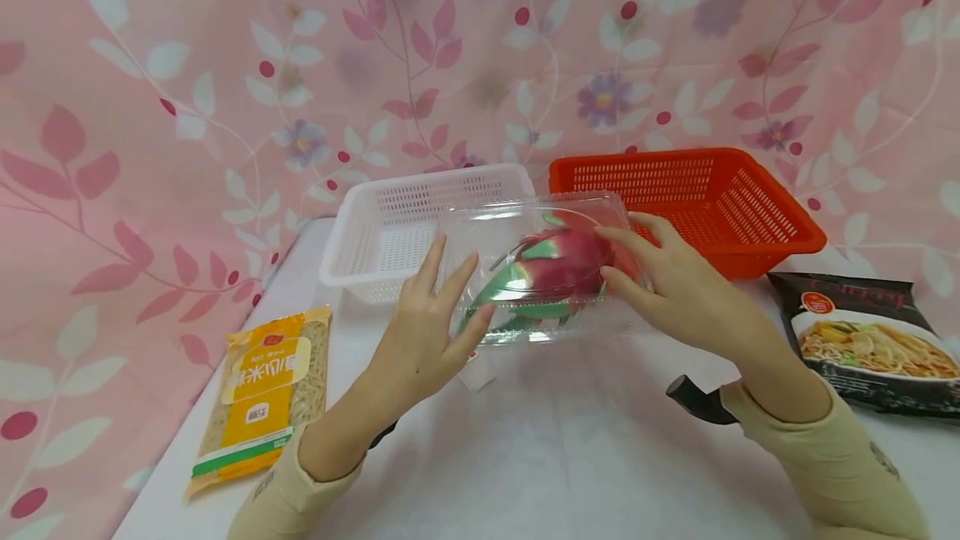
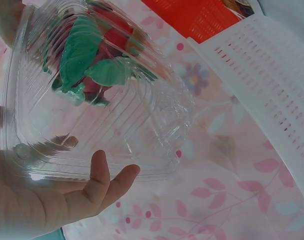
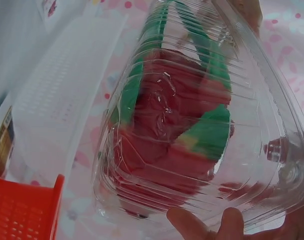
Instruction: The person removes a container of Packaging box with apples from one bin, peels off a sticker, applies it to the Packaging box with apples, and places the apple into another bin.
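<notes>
White-topped counter (image 1: pixel 540 465). 2 perforated baskets at far side: white basket (image 1: pixel 367 287) left, red basket (image 1: pixel 757 261) just beside it. 2 packets: yellow noodle packet (image 1: pixel 258 407) near left edge, black noodle packet (image 1: pixel 870 340) at right, cut off by frame.

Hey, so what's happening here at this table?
A person's left hand and right hand hold a clear plastic container with a red-and-green item inside. A white basket and red basket stand behind it. A yellow packet lies left, a black packet right.
</notes>
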Motion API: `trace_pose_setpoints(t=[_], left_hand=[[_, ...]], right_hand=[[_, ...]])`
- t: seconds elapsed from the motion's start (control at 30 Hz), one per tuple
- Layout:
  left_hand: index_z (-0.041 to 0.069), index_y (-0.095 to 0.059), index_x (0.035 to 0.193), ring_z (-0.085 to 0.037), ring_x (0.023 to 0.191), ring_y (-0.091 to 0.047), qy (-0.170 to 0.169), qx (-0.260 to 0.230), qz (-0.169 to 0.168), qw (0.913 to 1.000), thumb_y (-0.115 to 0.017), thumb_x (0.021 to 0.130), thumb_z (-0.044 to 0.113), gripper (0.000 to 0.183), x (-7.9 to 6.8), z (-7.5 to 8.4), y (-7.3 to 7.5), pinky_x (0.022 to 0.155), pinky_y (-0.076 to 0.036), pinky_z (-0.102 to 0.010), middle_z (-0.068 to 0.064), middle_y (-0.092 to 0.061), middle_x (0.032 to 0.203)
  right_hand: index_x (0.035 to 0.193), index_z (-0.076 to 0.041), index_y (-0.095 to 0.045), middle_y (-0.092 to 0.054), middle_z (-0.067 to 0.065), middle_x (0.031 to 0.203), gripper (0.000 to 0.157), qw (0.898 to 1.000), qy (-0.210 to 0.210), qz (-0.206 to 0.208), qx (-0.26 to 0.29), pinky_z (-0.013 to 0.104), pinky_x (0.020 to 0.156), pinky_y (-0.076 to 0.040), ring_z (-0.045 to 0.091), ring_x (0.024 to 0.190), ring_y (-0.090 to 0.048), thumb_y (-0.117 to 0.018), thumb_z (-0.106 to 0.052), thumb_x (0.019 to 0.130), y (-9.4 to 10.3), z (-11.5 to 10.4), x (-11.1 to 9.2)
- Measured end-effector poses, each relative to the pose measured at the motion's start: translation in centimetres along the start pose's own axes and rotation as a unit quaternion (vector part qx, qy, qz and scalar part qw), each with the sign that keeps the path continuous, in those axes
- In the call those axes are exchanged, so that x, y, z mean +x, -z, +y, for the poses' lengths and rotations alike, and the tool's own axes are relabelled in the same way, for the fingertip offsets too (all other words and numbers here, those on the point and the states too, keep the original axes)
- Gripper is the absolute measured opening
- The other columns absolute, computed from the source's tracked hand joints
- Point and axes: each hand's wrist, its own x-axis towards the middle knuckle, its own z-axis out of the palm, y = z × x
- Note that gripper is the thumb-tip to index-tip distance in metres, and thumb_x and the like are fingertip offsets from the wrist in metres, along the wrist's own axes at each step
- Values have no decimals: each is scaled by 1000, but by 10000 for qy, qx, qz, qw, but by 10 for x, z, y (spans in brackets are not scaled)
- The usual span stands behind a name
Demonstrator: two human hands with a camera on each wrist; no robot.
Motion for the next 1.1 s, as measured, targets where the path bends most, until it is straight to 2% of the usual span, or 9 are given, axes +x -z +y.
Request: trace_pose_setpoints(t=[0.13,0.27,0.37,0.47,0.57,0.67,0.87,0.97,1.1], left_hand=[[12,-45,136,-39,116,-43,-85,44,-42,9999,-49,90,43,56,-8,3,1,88,-43,-51,-17,-19,149],[13,-41,139,-39,122,-37,-115,33,-235,9997,-48,91,43,57,-17,7,1,89,-41,-53,-17,-14,150],[13,-37,141,-38,122,-36,-101,13,-453,9989,-48,92,44,59,-23,10,0,87,-43,-51,-16,-9,151],[13,-35,142,-37,121,-35,-35,3,-639,9980,-47,92,44,60,-29,13,-2,84,-46,-49,-14,-7,152],[13,-36,142,-37,124,-32,1,3,-720,9974,-47,92,44,59,-36,13,-3,86,-45,-49,-13,-7,152],[13,-36,141,-37,124,-32,-14,-1,-766,9971,-47,92,45,60,-41,13,-7,84,-46,-48,-13,-8,152],[11,-35,142,-38,124,-32,-65,-14,-981,9952,-47,92,48,63,-45,14,-16,82,-48,-44,-14,-10,151],[11,-34,142,-38,124,-33,3,-55,-1143,9934,-46,91,49,65,-47,14,-22,80,-50,-41,-12,-10,152],[11,-31,144,-42,124,-31,99,-50,-1450,9894,-43,91,52,68,-51,14,-31,79,-50,-43,-13,-12,151]], right_hand=[[142,-20,-35,-25,20,140,58,9999,-18,-154,38,51,71,-50,39,107,-50,-52,-42,91,-2,0,-11],[141,-20,-37,-24,19,141,57,9999,-31,-165,27,46,68,-52,34,99,-56,-51,-43,91,-4,1,-21],[140,-18,-38,-23,19,142,54,9999,7,-140,-7,40,66,-53,25,83,-60,-52,-38,92,-7,2,-27],[140,-17,-38,-24,20,141,53,9998,58,-182,16,36,64,-54,17,74,-58,-54,-31,92,-12,3,-32],[139,-16,-38,-24,20,140,53,9996,165,-199,124,35,64,-54,17,76,-58,-56,-26,91,-19,6,-37],[139,-17,-38,-25,20,140,52,9993,215,-196,239,38,66,-54,24,86,-60,-57,-24,90,-26,9,-42],[140,-23,-35,-22,21,142,54,9994,-65,-235,237,46,68,-52,30,92,-58,-56,-28,91,-34,16,-51],[140,-21,-36,-20,21,143,54,9993,-143,-258,211,43,66,-53,28,89,-59,-55,-32,91,-38,20,-54],[140,-19,-36,-18,21,145,58,9988,-265,-339,252,38,62,-54,27,88,-60,-55,-41,90,-44,26,-57]])
